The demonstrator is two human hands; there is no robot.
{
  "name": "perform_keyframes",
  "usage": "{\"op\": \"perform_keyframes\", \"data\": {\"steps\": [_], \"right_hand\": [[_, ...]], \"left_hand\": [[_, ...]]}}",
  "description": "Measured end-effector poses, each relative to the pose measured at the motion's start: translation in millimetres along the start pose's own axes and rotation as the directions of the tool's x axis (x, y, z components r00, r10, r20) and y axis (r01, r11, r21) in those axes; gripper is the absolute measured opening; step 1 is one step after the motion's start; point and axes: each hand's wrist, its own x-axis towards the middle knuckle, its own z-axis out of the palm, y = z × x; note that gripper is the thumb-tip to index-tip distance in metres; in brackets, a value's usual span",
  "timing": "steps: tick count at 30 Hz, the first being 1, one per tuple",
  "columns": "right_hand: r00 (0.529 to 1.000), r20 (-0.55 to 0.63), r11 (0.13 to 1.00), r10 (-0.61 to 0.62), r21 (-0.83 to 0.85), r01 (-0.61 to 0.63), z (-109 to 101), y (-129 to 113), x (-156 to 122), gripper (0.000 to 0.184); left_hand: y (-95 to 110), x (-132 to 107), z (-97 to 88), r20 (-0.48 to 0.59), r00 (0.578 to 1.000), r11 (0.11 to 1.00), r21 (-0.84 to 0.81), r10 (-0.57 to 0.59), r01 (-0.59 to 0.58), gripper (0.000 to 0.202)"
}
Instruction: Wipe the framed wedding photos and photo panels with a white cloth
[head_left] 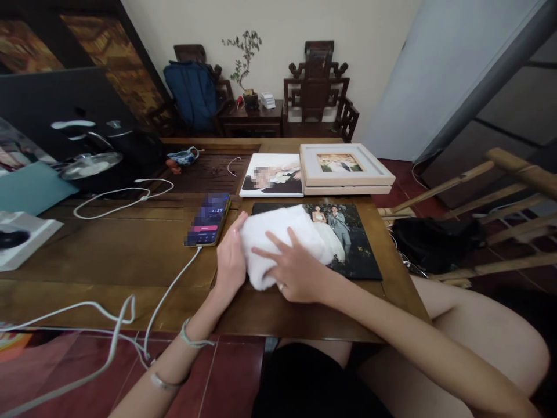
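A folded white cloth (278, 235) lies on a dark wedding photo print (348, 244) flat on the wooden table (108, 261). My right hand (296, 270) rests on top of the cloth with its fingers spread flat. My left hand (230, 255) is against the cloth's left edge, fingers curled round it, and hides part of the print's left side. A phone (208, 219) with a lit screen lies just left of my left hand, a white cable plugged into it.
Behind the print lie a second photo print (272, 174) and a white framed photo (343, 165) on a stack. White cables (117, 200) trail over the table's left. A kettle (93, 157), a white box (21, 235) and chairs (317, 87) stand around.
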Motion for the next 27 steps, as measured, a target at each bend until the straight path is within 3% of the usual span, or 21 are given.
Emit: {"op": "perform_keyframes", "data": {"steps": [2, 4, 7, 10, 15, 21, 24, 27], "right_hand": [[0.999, 0.036, 0.999, -0.039, 0.039, 0.037, -2.2, -8.2, -19.3, 0.03], [0.999, 0.05, 0.996, 0.004, 0.093, -0.008, -6.0, -8.1, -41.0, 0.035], [0.988, 0.036, 0.979, 0.151, 0.133, -0.154, -12.0, 7.2, -66.7, 0.043], [0.956, -0.001, 0.952, 0.294, 0.094, -0.292, -16.3, 32.4, -72.1, 0.044], [0.904, -0.052, 0.906, 0.424, 0.036, -0.422, -17.3, 63.0, -28.9, 0.04], [0.929, -0.095, 0.931, 0.359, 0.108, -0.349, -10.5, 65.6, 44.7, 0.044], [0.937, -0.106, 0.94, 0.334, 0.115, -0.322, -8.7, 61.8, 54.6, 0.044], [0.942, -0.111, 0.946, 0.318, 0.104, -0.307, -10.2, 62.2, 39.0, 0.042]], "left_hand": [[1.8, -0.7, 1.1, 0.055, 0.995, 0.984, 0.155, 0.08, -0.088, 0.051], [3.1, -2.1, 2.8, 0.175, 0.977, 0.949, 0.268, 0.12, -0.164, 0.049], [1.4, -4.4, 5.8, 0.362, 0.922, 0.894, 0.356, 0.139, -0.274, 0.044], [-3.0, -5.6, 8.3, 0.437, 0.889, 0.831, 0.437, 0.137, -0.343, 0.04], [-5.1, -5.8, 9.4, 0.441, 0.889, 0.8, 0.485, 0.125, -0.354, 0.041], [-8.1, -5.5, 8.2, 0.431, 0.89, 0.796, 0.483, 0.148, -0.366, 0.041], [-10.0, -5.2, 7.7, 0.431, 0.89, 0.796, 0.481, 0.15, -0.367, 0.04], [-9.1, -5.2, 7.8, 0.43, 0.889, 0.802, 0.469, 0.158, -0.37, 0.04]]}}
